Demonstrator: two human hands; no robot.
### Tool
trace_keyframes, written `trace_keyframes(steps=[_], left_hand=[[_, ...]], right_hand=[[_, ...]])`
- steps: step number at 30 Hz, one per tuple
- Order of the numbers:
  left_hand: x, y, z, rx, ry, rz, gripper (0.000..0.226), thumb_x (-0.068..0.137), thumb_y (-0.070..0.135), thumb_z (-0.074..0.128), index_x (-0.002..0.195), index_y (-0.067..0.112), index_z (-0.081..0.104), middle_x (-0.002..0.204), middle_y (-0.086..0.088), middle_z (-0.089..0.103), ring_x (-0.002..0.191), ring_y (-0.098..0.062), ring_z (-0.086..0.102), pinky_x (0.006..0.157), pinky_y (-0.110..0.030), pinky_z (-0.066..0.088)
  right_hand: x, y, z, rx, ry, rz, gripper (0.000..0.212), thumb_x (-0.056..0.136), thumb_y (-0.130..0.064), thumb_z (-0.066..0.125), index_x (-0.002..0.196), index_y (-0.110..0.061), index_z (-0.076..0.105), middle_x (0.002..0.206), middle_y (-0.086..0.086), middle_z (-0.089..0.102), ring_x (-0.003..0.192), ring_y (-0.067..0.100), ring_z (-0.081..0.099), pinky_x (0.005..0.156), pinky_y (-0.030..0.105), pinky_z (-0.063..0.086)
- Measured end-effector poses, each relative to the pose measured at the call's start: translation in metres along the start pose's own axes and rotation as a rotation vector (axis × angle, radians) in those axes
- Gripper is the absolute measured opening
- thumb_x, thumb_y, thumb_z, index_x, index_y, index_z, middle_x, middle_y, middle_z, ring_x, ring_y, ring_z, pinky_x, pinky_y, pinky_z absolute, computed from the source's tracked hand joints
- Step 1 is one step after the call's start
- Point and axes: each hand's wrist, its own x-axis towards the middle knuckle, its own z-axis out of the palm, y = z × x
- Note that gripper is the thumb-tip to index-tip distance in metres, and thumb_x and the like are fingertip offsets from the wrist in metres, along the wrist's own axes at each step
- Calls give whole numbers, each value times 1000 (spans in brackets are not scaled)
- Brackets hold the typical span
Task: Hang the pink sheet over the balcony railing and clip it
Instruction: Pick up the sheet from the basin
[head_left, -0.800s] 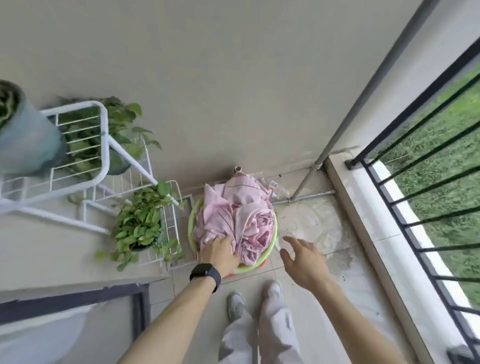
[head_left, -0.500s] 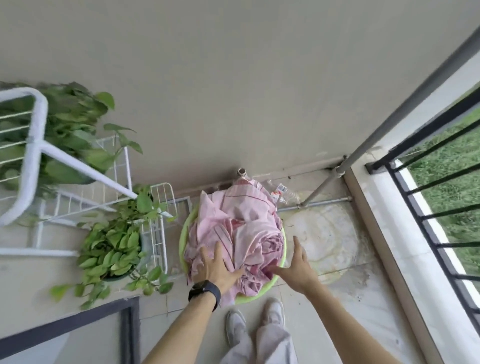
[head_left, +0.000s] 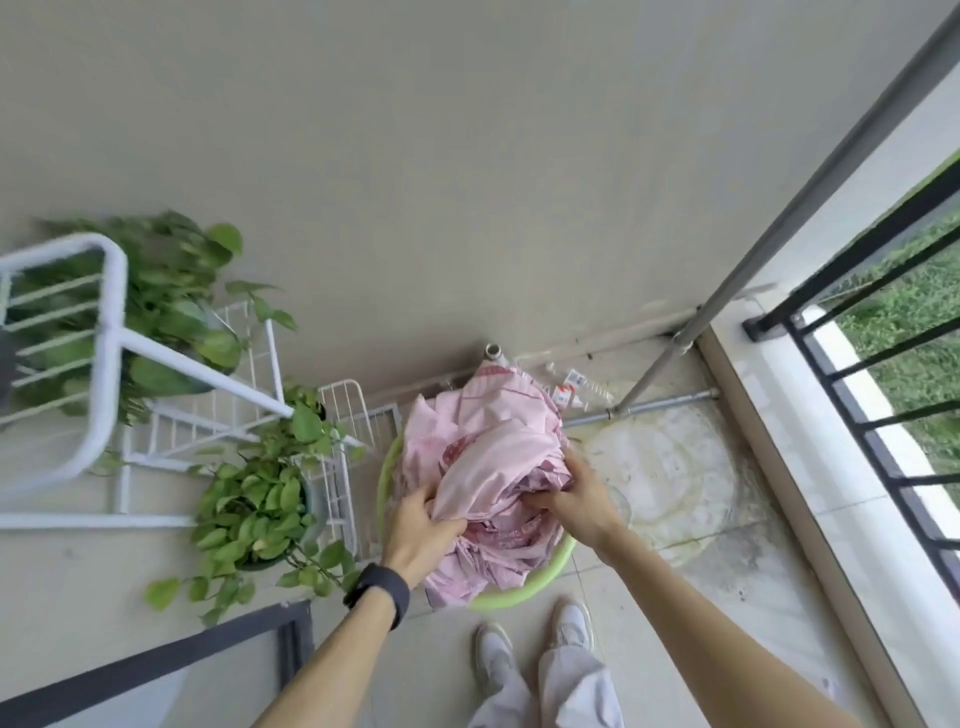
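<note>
In the basin (head_left: 524, 597), left hand (head_left: 421, 530), right hand (head_left: 582, 506) apparently grip sheet (head_left: 488, 441).

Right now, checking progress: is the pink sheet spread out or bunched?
Bunched: the pink sheet lies crumpled in folds, heaped in the green basin.

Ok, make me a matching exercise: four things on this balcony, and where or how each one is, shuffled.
1 pink sheet
2 basin
3 watch
4 railing

A on the left wrist
B far right, nothing hung on it
C on the floor, holding the sheet
D bunched, gripped by left hand and right hand

Pairs: 1-D, 2-C, 3-A, 4-B
</note>
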Motion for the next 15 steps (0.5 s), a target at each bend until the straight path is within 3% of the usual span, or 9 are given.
trace_keyframes(steps=[3,6,8,11,15], left_hand=[[-30,66,-40,-153,41,119,43,76,-7,70,106,22,65,82,5,73,70,-5,67,58,-18,51],[-69,157,-80,-234,116,260,34,70,-8,66,94,15,63,65,6,62,45,-2,48,46,-23,40],[-100,220,-112,-290,160,403,27,59,4,64,83,16,60,66,5,56,51,-5,46,49,-25,39],[-148,300,-156,-290,153,670,32,54,12,59,85,7,57,72,2,56,61,-11,47,57,-31,38],[-217,385,-193,-322,102,952,29,65,11,65,89,2,52,78,-2,53,70,-14,48,63,-35,40]], right_hand=[[-49,-69,-15,175,33,-141,50,69,-1,77,105,-33,64,98,-6,76,96,15,72,86,32,59],[-102,-149,-33,271,108,-315,50,76,0,72,109,-35,59,103,-3,74,95,11,72,80,29,60],[-139,-206,-46,327,162,-455,47,81,-1,70,116,-30,58,108,0,73,98,14,72,82,30,60],[-198,-282,-67,452,208,-629,47,85,-7,75,124,-25,55,114,-1,71,101,11,72,82,25,60],[-273,-363,-91,564,105,-867,67,80,-19,84,136,-11,50,123,15,70,111,30,70,97,49,55]])
